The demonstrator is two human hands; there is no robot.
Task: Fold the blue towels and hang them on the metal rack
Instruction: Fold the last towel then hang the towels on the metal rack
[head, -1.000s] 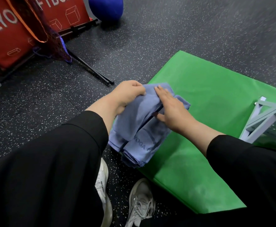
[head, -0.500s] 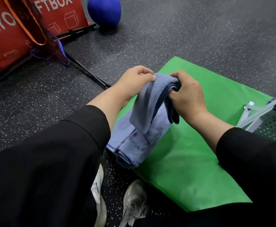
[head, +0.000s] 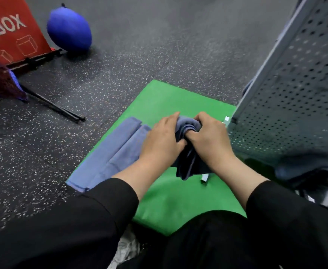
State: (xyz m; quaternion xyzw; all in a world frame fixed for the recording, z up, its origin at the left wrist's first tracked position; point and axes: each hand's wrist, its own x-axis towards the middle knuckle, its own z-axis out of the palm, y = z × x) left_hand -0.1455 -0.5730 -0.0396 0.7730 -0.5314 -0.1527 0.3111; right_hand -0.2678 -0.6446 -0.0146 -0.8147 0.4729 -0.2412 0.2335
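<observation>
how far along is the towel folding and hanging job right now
Done: nothing can be seen hanging on the metal rack yet. In hand: the left hand and right hand both grip one bunched blue towel over the green mat. Left: more blue towels lie flat on the mat beside the hands, and each one has yet to go on the rack.

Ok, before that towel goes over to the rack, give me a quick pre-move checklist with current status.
1. Left hand grips the folded towel: ok.
2. Right hand grips it too: ok.
3. Fold holding, layers bunched together: ok.
4. Metal rack close on the right: ok.
5. Free hanging bar on the rack: cannot tell.
6. Remaining towels lying flat on the green mat: ok.
</observation>
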